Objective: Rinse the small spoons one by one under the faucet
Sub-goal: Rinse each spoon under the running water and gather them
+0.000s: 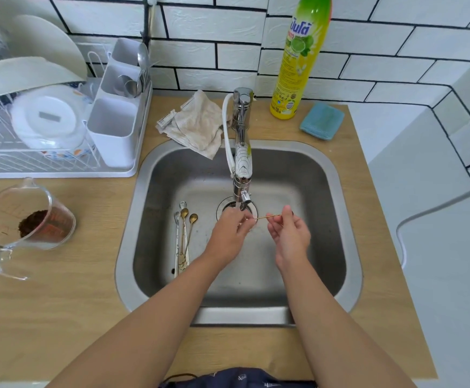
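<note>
Head view. Stainless sink (326, 175), set into a wooden counter (60, 303): holds a cluster of small spoons (184, 233) lying side by side on the basin floor, left of the drain, bowls pointing toward the back wall; two gold, the others silver. Faucet (242, 163) reaches over the drain, water running from its spout.

Glass measuring jug (26, 219), on the counter left of the sink: contains a dark brown clump at the bottom.

White dish rack (60, 166), far left: holds pale plates, a white lid, and a three-compartment cutlery caddy (113, 130); the rear compartments hold spoons and a fork, while the front one shows no contents.

Behind the sink: crumpled beige cloth (197, 124), yellow dish soap bottle (298, 60), blue sponge (322, 120).

Gold spoon (264, 217), held level over the drain just below the spout. Left hand (229, 233): grip closed around the spoon's bowl end, under the stream. Right hand (291, 233): thumb and forefinger pinch the handle end.
</note>
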Action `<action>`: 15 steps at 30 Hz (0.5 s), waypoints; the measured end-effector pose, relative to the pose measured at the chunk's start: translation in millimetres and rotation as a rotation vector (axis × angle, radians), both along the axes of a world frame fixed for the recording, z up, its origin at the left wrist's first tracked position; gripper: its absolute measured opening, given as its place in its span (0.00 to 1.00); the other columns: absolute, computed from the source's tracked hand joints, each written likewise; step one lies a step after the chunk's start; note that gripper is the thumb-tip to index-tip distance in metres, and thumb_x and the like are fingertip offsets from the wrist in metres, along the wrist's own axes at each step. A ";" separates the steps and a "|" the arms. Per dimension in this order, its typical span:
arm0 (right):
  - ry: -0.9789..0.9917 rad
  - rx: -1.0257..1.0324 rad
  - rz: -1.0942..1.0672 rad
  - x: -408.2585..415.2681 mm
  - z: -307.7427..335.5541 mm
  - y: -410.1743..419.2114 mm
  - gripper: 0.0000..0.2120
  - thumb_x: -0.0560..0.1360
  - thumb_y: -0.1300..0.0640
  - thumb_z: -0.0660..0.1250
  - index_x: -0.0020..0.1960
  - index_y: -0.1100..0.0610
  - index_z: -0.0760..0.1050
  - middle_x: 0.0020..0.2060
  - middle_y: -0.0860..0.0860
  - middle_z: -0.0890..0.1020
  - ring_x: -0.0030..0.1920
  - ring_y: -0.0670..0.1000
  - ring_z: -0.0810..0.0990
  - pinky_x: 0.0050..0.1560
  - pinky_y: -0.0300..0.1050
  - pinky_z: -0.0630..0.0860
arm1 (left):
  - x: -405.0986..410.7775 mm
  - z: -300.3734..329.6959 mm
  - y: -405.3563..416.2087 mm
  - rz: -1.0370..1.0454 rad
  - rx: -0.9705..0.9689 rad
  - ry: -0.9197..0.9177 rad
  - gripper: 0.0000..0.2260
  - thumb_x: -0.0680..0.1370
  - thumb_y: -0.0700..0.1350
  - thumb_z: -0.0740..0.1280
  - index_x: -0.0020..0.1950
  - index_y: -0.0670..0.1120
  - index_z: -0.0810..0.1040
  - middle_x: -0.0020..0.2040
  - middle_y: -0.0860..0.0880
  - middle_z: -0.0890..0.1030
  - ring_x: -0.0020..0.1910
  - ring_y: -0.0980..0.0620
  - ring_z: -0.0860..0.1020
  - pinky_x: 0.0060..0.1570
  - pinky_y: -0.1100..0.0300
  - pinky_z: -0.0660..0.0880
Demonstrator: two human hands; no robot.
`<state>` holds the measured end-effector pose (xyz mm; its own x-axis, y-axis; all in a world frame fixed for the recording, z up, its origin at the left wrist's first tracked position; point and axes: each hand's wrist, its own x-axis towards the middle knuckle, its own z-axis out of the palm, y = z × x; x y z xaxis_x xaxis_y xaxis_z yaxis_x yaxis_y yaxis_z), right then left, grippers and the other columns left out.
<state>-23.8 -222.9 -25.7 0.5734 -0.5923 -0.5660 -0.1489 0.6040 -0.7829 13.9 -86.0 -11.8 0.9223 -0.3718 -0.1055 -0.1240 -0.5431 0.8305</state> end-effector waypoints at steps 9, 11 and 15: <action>-0.062 0.095 0.115 1.0 5.7 5.7 0.07 0.79 0.62 0.72 0.55 0.57 0.76 0.42 0.51 0.86 0.40 0.45 0.84 0.39 0.35 0.80 | 6.3 0.9 11.1 -0.033 -0.028 0.243 0.10 0.84 0.45 0.61 0.48 0.44 0.78 0.35 0.51 0.80 0.27 0.55 0.74 0.32 0.58 0.74; -0.037 0.046 0.245 0.7 5.3 10.0 0.01 0.80 0.60 0.71 0.52 0.57 0.80 0.41 0.49 0.88 0.40 0.43 0.84 0.40 0.34 0.80 | 1.9 0.0 26.0 -0.042 -0.082 0.353 0.09 0.83 0.43 0.63 0.45 0.44 0.80 0.33 0.53 0.81 0.26 0.55 0.76 0.28 0.64 0.70; -0.015 -0.004 0.435 2.6 5.0 26.9 0.08 0.82 0.56 0.68 0.48 0.58 0.83 0.43 0.50 0.89 0.42 0.44 0.87 0.44 0.36 0.81 | -6.4 -2.0 58.4 -0.024 -0.106 0.570 0.08 0.83 0.42 0.63 0.49 0.41 0.80 0.39 0.47 0.84 0.28 0.53 0.78 0.25 0.66 0.67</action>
<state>-21.2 -196.0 -20.8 0.7781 -0.2960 -0.5541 -0.3776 0.4845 -0.7891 7.5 -27.6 -13.8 0.7222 -0.4273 -0.5439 0.3477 -0.4555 0.8196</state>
